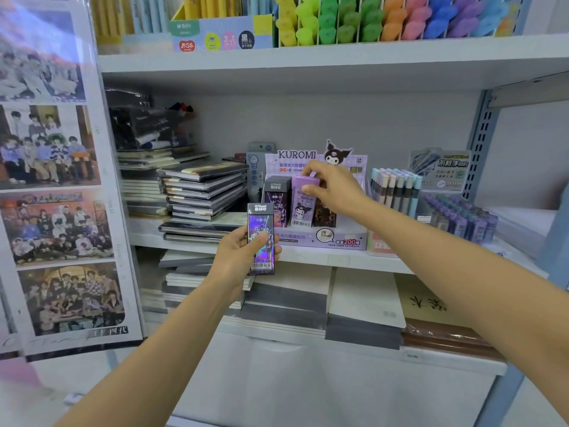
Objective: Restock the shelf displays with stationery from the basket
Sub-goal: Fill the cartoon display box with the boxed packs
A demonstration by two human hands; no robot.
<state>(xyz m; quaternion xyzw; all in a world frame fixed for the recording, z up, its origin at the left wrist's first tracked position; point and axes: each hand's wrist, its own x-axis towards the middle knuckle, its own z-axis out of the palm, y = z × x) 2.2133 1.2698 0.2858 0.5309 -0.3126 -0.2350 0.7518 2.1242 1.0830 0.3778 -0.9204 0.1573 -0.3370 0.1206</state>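
The right hand (334, 189) is pinching the top of a purple lead case (303, 211), which is standing in the Kuromi display box (326, 241) on the middle shelf (338, 259) between dark cases (277, 194). The left hand (240, 257) is gripping a holographic case (261, 241) just in front of the box.

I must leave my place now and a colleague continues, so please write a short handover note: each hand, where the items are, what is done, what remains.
Left hand: grips a dark holographic case, upright, in front of the shelf edge.
Right hand: pinches the top of the purple Kuromi case, which stands in the Kuromi display box between dark cases.
Done: several cases stand in the box.
Left: let go of the purple case once it sits well, then place the holographic one, probably beside the matching dark cases. The basket is not in view, so remaining stock cannot be judged.
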